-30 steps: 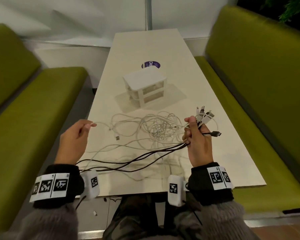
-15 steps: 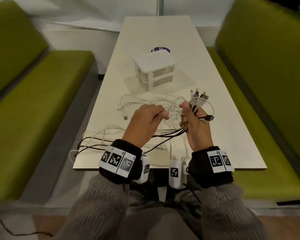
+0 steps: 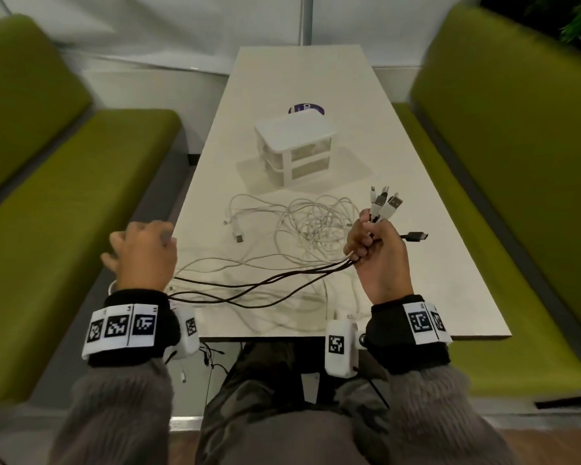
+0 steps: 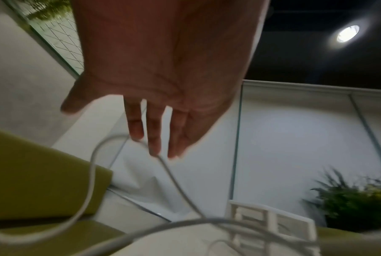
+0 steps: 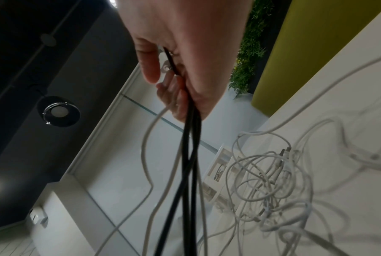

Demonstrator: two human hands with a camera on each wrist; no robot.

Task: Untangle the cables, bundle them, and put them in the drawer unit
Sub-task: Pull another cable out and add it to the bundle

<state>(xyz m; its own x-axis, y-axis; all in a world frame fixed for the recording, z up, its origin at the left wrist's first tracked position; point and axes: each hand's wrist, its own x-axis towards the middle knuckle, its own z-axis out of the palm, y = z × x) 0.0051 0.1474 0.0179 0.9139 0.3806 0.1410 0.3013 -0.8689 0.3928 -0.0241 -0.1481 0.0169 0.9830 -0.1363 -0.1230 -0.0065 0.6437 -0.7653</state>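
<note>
A tangle of white cables [image 3: 311, 223] lies on the white table [image 3: 416, 270] in front of the small white drawer unit [image 3: 296, 146]. My right hand [image 3: 376, 250] grips a bunch of cable ends, with white plugs [image 3: 384, 204] and a black plug [image 3: 415, 236] sticking out above the fist. Black cables [image 3: 249, 290] trail from it to the left; in the right wrist view the black cables [image 5: 189, 155] run down from my curled fingers [image 5: 176, 97]. My left hand [image 3: 141, 250] hovers at the table's left edge, fingers [image 4: 154, 136] spread, a white cable [image 4: 93, 166] looped just below them.
Green benches [image 3: 64, 213] flank the table on both sides. A round blue sticker [image 3: 306, 109] lies behind the drawer unit. Some cable ends hang off the table's near edge [image 3: 316, 337] toward my lap.
My left hand pulled back from beside the right hand to the table's left edge and opened. The right hand kept its grip on the plugs. The head view shifted.
</note>
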